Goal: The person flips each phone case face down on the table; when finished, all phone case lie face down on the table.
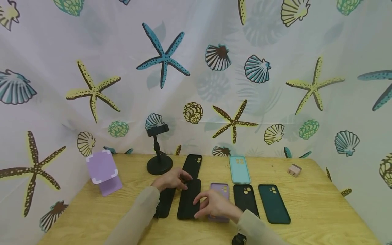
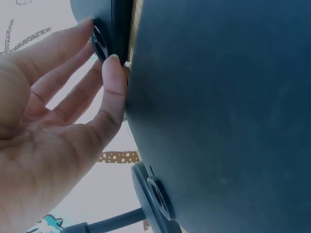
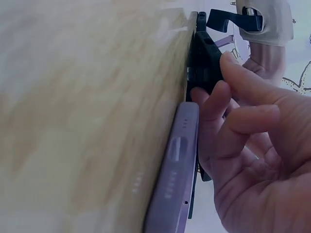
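A black phone case [image 1: 189,202] lies in the near middle of the table between both hands. At its top left corner, the thumb and forefinger of my left hand [image 1: 172,179] pinch it beside the raised camera ring [image 2: 99,40]. My right hand [image 1: 216,204] holds its right edge; in the right wrist view the case looks slightly tilted off the table. To its left lies another black case [image 1: 166,200], partly hidden by the left arm. Behind stands out a third black case [image 1: 193,165], partly covered by the left fingers. The purple case [image 1: 225,189] lies beneath the right hand.
Right of the hands lie a black case [image 1: 246,197], a dark green case [image 1: 274,204] and a light blue case [image 1: 240,169]. A charger plug [image 1: 294,170] sits far right. A black phone holder [image 1: 159,165] and a purple stand [image 1: 102,168] stand at the back left.
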`<state>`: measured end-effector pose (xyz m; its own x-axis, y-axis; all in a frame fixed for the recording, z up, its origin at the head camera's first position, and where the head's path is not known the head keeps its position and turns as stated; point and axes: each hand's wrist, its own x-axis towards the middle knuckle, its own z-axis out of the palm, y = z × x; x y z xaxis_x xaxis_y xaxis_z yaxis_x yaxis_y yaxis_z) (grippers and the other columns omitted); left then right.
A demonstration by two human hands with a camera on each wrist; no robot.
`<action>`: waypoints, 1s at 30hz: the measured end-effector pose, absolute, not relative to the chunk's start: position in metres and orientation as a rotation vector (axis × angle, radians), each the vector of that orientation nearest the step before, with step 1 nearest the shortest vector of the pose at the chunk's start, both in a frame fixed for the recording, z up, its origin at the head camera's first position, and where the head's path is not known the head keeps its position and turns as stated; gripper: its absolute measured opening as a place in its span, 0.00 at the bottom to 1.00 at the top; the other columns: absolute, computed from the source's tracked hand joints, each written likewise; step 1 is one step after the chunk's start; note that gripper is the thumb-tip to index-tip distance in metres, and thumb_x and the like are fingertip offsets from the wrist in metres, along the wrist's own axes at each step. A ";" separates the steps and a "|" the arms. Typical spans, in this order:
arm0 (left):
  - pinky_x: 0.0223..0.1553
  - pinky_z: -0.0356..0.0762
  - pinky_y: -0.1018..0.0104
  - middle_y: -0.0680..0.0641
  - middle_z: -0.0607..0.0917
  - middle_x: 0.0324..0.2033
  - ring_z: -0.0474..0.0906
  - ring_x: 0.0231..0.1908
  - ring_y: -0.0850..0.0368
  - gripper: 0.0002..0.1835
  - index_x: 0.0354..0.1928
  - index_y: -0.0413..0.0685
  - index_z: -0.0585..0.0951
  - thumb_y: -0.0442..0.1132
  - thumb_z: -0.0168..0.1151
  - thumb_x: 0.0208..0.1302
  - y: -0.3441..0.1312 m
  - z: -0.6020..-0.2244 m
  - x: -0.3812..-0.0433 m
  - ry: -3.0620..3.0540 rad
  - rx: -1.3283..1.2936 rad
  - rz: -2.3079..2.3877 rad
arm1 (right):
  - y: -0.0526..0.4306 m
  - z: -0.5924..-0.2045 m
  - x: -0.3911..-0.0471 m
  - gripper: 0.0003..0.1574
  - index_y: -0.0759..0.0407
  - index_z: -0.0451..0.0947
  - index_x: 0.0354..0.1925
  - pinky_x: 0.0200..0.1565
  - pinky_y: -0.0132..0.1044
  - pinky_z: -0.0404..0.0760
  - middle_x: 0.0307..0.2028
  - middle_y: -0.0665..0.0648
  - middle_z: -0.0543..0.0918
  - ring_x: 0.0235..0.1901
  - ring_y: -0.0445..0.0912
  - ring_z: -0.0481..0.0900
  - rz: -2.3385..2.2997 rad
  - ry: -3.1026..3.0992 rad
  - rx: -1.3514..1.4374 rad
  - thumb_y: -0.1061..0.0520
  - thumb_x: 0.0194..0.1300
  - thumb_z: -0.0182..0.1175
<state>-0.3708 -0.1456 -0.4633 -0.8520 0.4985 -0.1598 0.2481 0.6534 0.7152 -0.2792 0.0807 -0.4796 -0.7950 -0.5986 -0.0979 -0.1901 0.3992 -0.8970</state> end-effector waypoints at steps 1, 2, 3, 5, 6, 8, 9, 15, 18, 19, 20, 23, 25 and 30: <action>0.48 0.81 0.56 0.40 0.84 0.53 0.80 0.51 0.46 0.22 0.55 0.37 0.82 0.27 0.69 0.56 -0.145 -0.464 -0.371 2.540 0.598 1.008 | 0.080 -0.481 -0.280 0.20 0.61 0.82 0.46 0.13 0.29 0.64 0.24 0.54 0.86 0.08 0.37 0.65 -1.368 2.249 -0.671 0.61 0.53 0.74; 0.50 0.81 0.55 0.40 0.84 0.53 0.80 0.51 0.46 0.22 0.54 0.37 0.82 0.27 0.69 0.55 -0.145 -0.464 -0.371 2.550 0.601 0.995 | 0.080 -0.481 -0.280 0.21 0.61 0.82 0.46 0.13 0.29 0.64 0.24 0.54 0.86 0.08 0.37 0.65 -1.366 2.246 -0.669 0.61 0.53 0.74; 0.51 0.80 0.54 0.40 0.84 0.53 0.80 0.51 0.46 0.22 0.54 0.37 0.82 0.27 0.69 0.55 -0.144 -0.464 -0.371 2.557 0.602 0.987 | 0.080 -0.482 -0.280 0.20 0.60 0.82 0.46 0.12 0.29 0.64 0.23 0.54 0.86 0.08 0.37 0.65 -1.361 2.250 -0.673 0.61 0.53 0.74; 0.52 0.80 0.53 0.41 0.85 0.52 0.80 0.51 0.46 0.21 0.53 0.37 0.83 0.27 0.70 0.55 -0.144 -0.463 -0.371 2.572 0.601 0.973 | 0.079 -0.482 -0.281 0.20 0.60 0.82 0.46 0.12 0.29 0.64 0.23 0.54 0.86 0.07 0.37 0.64 -1.350 2.255 -0.682 0.60 0.53 0.74; 0.52 0.79 0.53 0.41 0.85 0.51 0.80 0.50 0.46 0.21 0.53 0.37 0.83 0.27 0.70 0.55 -0.143 -0.463 -0.371 2.579 0.601 0.966 | 0.079 -0.482 -0.281 0.20 0.60 0.82 0.46 0.12 0.29 0.65 0.22 0.53 0.86 0.07 0.37 0.64 -1.339 2.261 -0.689 0.60 0.53 0.74; 0.52 0.79 0.52 0.41 0.85 0.51 0.80 0.50 0.46 0.21 0.52 0.37 0.83 0.27 0.70 0.54 -0.143 -0.463 -0.370 2.589 0.599 0.956 | 0.079 -0.482 -0.281 0.20 0.60 0.82 0.46 0.12 0.29 0.65 0.22 0.52 0.85 0.07 0.37 0.65 -1.316 2.275 -0.703 0.59 0.53 0.74; 0.51 0.80 0.53 0.40 0.85 0.50 0.81 0.50 0.46 0.20 0.52 0.37 0.83 0.27 0.71 0.54 -0.143 -0.462 -0.370 2.598 0.601 0.945 | 0.079 -0.481 -0.281 0.20 0.60 0.82 0.46 0.13 0.29 0.65 0.22 0.52 0.86 0.07 0.37 0.65 -1.306 2.282 -0.705 0.59 0.53 0.74; 0.43 0.81 0.59 0.43 0.87 0.43 0.81 0.40 0.53 0.18 0.48 0.38 0.85 0.27 0.72 0.52 -0.141 -0.462 -0.369 2.626 0.591 0.901 | 0.077 -0.478 -0.281 0.16 0.61 0.85 0.42 0.15 0.29 0.67 0.24 0.51 0.86 0.08 0.37 0.67 -1.255 2.342 -0.722 0.60 0.54 0.74; 0.39 0.81 0.62 0.45 0.87 0.41 0.79 0.36 0.56 0.18 0.47 0.40 0.86 0.28 0.73 0.51 -0.139 -0.461 -0.367 2.623 0.550 0.881 | 0.075 -0.478 -0.281 0.13 0.61 0.85 0.39 0.15 0.28 0.68 0.24 0.51 0.86 0.09 0.37 0.68 -1.241 2.369 -0.714 0.61 0.54 0.73; 0.39 0.81 0.62 0.46 0.87 0.40 0.78 0.36 0.57 0.18 0.46 0.41 0.86 0.29 0.74 0.51 -0.138 -0.460 -0.367 2.632 0.541 0.862 | 0.075 -0.478 -0.281 0.12 0.61 0.86 0.39 0.15 0.28 0.68 0.23 0.51 0.86 0.10 0.37 0.69 -1.236 2.376 -0.715 0.61 0.54 0.73; 0.40 0.81 0.61 0.47 0.87 0.40 0.78 0.36 0.57 0.18 0.46 0.42 0.86 0.29 0.74 0.51 -0.138 -0.460 -0.367 2.639 0.528 0.846 | 0.074 -0.478 -0.280 0.12 0.61 0.86 0.39 0.16 0.28 0.68 0.23 0.51 0.86 0.10 0.37 0.69 -1.231 2.382 -0.710 0.61 0.53 0.74; 0.44 0.80 0.58 0.47 0.87 0.41 0.78 0.37 0.56 0.17 0.46 0.43 0.86 0.31 0.74 0.52 -0.136 -0.458 -0.366 2.665 0.479 0.808 | 0.072 -0.478 -0.280 0.15 0.61 0.85 0.39 0.16 0.29 0.69 0.23 0.50 0.85 0.12 0.38 0.71 -1.217 2.396 -0.697 0.59 0.52 0.75; 0.46 0.80 0.56 0.47 0.86 0.41 0.78 0.38 0.56 0.17 0.46 0.43 0.86 0.31 0.74 0.52 -0.136 -0.458 -0.366 2.686 0.463 0.786 | 0.071 -0.478 -0.279 0.17 0.62 0.85 0.40 0.17 0.29 0.70 0.23 0.50 0.85 0.13 0.38 0.72 -1.212 2.402 -0.691 0.59 0.51 0.75; 0.47 0.80 0.56 0.47 0.87 0.41 0.79 0.39 0.56 0.17 0.45 0.42 0.86 0.32 0.75 0.51 -0.137 -0.462 -0.370 2.719 0.460 0.778 | 0.071 -0.478 -0.281 0.18 0.63 0.84 0.42 0.15 0.28 0.69 0.23 0.50 0.84 0.11 0.39 0.72 -1.220 2.403 -0.680 0.60 0.52 0.75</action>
